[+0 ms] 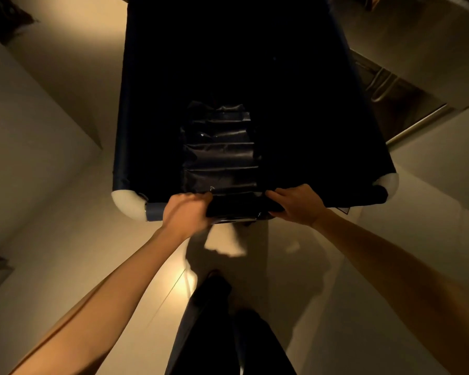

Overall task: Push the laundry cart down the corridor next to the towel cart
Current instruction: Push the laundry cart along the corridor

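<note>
The laundry cart (152, 109) fills the upper middle of the head view: a deep, dark blue fabric bin with white rounded corner pieces at its near rim. A stack of folded black plastic bags (220, 155) hangs over the near edge into the bin. My left hand (186, 212) is shut around the near rim beside the bags. My right hand (298, 204) grips the same rim to the right of them. Both arms are stretched out in front of me. No towel cart can be made out.
Pale corridor walls (38, 136) close in on the left and right of the cart. A door with a metal bar handle (417, 125) stands at the right. The glossy light floor (295, 280) runs under me, with my dark-trousered legs (228, 334) below.
</note>
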A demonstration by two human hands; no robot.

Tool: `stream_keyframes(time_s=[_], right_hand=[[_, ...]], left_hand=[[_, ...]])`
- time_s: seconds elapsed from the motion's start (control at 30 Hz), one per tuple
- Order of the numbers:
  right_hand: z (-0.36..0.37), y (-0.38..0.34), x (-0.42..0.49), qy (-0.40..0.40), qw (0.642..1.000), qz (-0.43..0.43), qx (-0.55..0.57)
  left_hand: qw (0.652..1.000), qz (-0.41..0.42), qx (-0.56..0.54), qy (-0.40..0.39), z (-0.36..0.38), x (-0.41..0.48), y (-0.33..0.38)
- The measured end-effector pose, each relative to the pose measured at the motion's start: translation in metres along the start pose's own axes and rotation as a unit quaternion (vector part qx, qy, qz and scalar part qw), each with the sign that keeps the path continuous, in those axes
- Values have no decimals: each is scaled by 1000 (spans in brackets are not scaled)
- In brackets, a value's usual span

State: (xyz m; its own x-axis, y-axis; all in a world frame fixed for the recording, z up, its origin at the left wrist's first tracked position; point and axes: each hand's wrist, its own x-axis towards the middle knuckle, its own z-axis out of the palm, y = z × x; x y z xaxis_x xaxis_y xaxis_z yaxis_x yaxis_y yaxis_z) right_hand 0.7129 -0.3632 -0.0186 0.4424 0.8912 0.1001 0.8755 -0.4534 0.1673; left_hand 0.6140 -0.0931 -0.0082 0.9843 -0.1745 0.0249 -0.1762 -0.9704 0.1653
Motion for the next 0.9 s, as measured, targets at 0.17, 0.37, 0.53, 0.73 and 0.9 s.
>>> stream_keyframes(time_s=[0.17,0.37,0.53,0.73,0.9], right_hand=[[-2,11,-13,34,999,-21,2],[-1,16,-36,37,999,-32,12],[-4,13,-60,39,998,-37,18],[-13,3,-99,70,996,-48,25],[-20,-4,-136,43,997,-53,29]], left_hand=[[1000,-27,-8,6,6,0,17],[999,-38,5,24,11,-7,45],[998,-52,22,15,18,-22,71],[998,-60,28,13,28,-48,107],[997,-70,31,29,29,-73,150]])
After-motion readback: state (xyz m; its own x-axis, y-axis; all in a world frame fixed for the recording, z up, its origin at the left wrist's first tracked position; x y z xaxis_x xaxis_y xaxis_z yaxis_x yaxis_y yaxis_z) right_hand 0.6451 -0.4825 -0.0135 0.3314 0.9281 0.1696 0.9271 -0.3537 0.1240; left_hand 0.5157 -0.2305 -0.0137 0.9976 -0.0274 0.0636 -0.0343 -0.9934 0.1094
